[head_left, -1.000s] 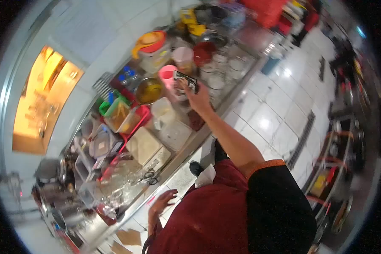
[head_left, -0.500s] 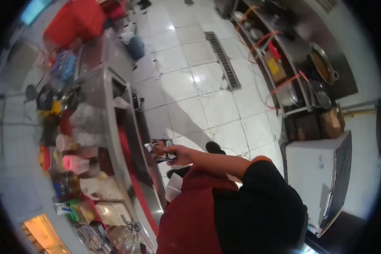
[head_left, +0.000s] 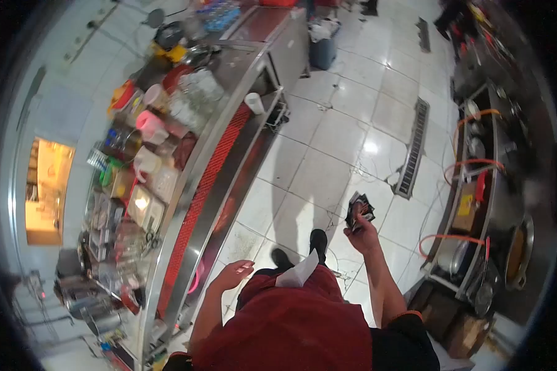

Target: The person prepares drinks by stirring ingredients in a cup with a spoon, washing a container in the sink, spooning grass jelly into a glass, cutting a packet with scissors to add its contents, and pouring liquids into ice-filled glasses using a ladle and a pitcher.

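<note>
My right hand [head_left: 362, 238] grips a crumpled black packet [head_left: 358, 211] with pale and reddish print, held out above the tiled floor. What it contains I cannot make out. Low by the counter's side, my left hand [head_left: 234, 275] hangs with loosely bent fingers and nothing visible in it. Between the two hands, a folded white paper [head_left: 298, 271] sticks up from the front of my dark red apron [head_left: 291, 328].
On the left runs a steel counter [head_left: 229, 93] crowded with jugs, containers and bags; a red perforated strip [head_left: 198, 216] lies below its edge. A grey bin [head_left: 323, 49] stands beyond. Right are a cooking bench with a wide pan [head_left: 518, 255], orange hoses and a floor drain [head_left: 413, 148].
My view has swung, bringing more of the counter and my left hand into sight. My right hand, still holding the packet, has moved from beside the counter out to the right.
</note>
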